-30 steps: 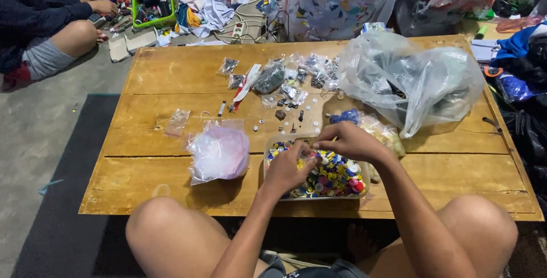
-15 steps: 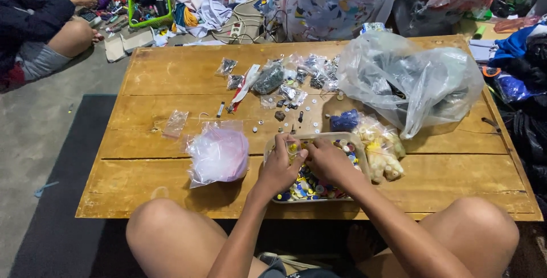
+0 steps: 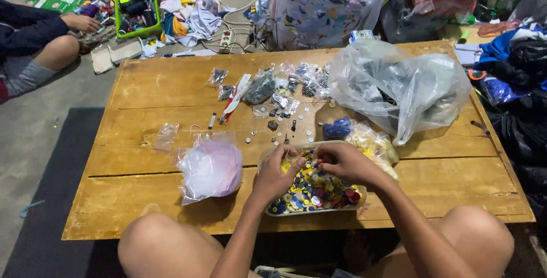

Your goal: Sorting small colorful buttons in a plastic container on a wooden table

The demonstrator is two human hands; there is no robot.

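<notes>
A clear plastic tray [image 3: 272, 212] full of coloured buttons [image 3: 322, 191] lies at the near edge of a low wooden table [image 3: 171, 84]. My left hand [image 3: 275, 176] rests in the tray's left end, fingers curled among the buttons. My right hand [image 3: 342, 163] is over the tray's far side, fingertips pinched together beside my left fingertips; a small item may be between them, too small to make out. My bare knees frame the table's near side.
A pink-white plastic bag [image 3: 211, 168] lies left of the tray, a big clear bag [image 3: 399, 87] at the right, small packets and loose buttons [image 3: 285, 92] behind. Another person [image 3: 40, 50] sits on the floor far left by a green basket [image 3: 135, 10]. Cloth piles line the right.
Both hands stay in the button tray; my fingertips have come closer together over its far side. The other person's hand has drawn back from the basket.
</notes>
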